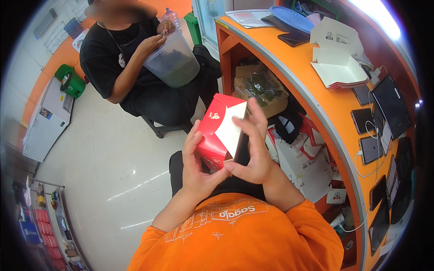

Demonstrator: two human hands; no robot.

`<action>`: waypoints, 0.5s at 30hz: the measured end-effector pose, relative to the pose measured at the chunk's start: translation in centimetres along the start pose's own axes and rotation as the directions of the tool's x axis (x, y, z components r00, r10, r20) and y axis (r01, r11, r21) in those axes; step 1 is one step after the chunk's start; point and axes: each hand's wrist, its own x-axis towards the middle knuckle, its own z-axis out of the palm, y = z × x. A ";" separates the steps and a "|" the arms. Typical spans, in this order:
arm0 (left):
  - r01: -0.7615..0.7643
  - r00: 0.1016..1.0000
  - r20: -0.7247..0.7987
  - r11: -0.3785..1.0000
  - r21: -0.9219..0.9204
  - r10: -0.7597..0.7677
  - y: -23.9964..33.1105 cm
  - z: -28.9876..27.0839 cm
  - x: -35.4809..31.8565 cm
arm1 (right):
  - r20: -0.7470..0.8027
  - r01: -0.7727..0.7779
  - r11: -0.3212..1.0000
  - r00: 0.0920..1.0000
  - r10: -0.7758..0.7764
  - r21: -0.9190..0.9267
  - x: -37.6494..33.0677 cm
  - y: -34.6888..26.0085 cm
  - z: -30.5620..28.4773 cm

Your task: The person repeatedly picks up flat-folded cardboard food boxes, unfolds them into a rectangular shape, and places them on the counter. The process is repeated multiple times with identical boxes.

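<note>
A red and white folded cardboard food box [209, 137] is held up in front of my chest, tilted, with a white panel toward the right. My left hand [197, 169] grips its left side and lower corner, the thumb near the bottom edge. My right hand [257, 151] is on the right side, its thumb at the lower corner and its fingers along the white panel, slightly blurred. The two thumbs nearly meet at the lower corner. The inside of the box is hidden.
A seated co-worker [131, 72] holds a clear plastic bucket [174, 63] with dark green contents. On the right, an orange counter [312, 88] bears flat box blanks [337, 67], phones [361, 119] and cables. Beneath it stand a carton of packets [264, 106] and loose boxes [312, 149].
</note>
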 end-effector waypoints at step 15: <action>-0.161 0.984 0.114 0.961 0.226 0.138 0.5 0.1 -0.1 | -0.101 0.042 0.988 0.993 -0.057 -0.149 -0.2 1.1 1.4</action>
